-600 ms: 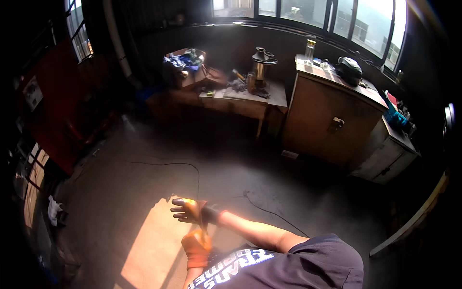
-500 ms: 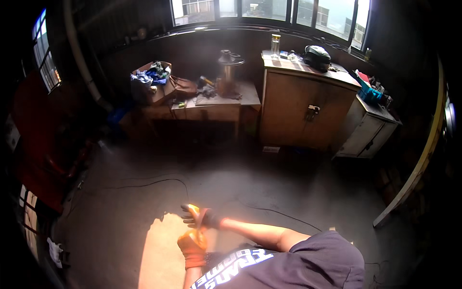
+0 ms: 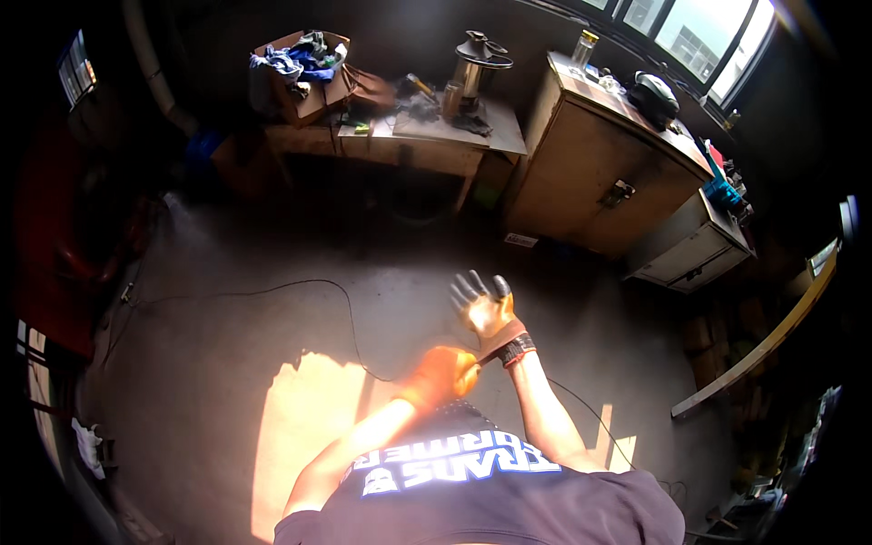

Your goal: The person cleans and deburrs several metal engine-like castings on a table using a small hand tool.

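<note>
My right hand (image 3: 486,309), in an orange work glove with dark fingertips, is raised in front of me with its fingers stretched and spread. A brown band (image 3: 501,340) crosses its wrist, beside a dark cuff (image 3: 518,351). My left hand (image 3: 445,374), also in an orange glove and blurred by motion, is closed on the end of the band and holds it taut to the left of the wrist. Whether the band is a separate wrap or part of the glove, I cannot tell.
Across the grey floor stands a workbench (image 3: 409,136) with a cloth-filled cardboard box (image 3: 304,109) and a metal cylinder-shaped device (image 3: 470,73). A wooden cabinet (image 3: 581,173) stands to its right, with a white cabinet (image 3: 695,250) beyond. A thin cable (image 3: 350,318) runs over the floor.
Both hands have moved right and farther from my body. The right hand has turned upward with its fingers spread, and the band now shows stretched between the hands. My view has tilted and shifted.
</note>
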`<state>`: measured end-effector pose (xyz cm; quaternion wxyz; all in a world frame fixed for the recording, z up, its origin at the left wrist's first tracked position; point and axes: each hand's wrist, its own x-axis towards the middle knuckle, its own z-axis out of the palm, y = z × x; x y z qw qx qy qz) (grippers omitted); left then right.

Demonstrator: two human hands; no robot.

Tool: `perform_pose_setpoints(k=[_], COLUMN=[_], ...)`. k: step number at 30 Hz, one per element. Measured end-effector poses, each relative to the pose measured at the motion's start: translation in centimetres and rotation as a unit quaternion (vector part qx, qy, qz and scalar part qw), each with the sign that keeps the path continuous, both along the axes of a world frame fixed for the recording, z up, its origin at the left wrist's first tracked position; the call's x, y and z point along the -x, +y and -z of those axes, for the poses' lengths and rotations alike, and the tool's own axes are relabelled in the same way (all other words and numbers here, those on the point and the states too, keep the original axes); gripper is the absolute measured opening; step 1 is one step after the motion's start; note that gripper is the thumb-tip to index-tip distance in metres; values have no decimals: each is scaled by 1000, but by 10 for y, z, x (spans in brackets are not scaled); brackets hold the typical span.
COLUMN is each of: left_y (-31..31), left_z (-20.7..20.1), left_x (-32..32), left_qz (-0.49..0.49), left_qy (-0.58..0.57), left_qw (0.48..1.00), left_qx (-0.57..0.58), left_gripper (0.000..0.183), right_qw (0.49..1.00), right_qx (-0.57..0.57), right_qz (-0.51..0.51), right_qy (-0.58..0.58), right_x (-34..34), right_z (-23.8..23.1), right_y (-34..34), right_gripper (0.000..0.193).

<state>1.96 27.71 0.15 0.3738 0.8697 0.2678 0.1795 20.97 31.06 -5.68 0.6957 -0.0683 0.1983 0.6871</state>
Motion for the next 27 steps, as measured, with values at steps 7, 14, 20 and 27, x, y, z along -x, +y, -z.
perform_pose_setpoints(k=[7, 14, 20, 27], left_y=[131, 288, 392, 552], left_z=[-4, -37, -39, -33], left_x=[-27, -56, -76, -99], left_qz=[135, 225, 213, 276], left_qy=[66, 178, 14, -146], left_qw=[987, 950, 974, 912], left_qx=[-60, -120, -75, -266], left_gripper=[22, 28, 14, 55], right_qw=[996, 985, 648, -4], right_qx=[-78, -109, 92, 10], right_qz=[32, -14, -131, -370], right_qy=[-13, -133, -744, -929], right_x=[-12, -13, -48, -94], right_z=[44, -67, -54, 33], right_y=[108, 260, 351, 384], right_gripper=[44, 38, 39, 29])
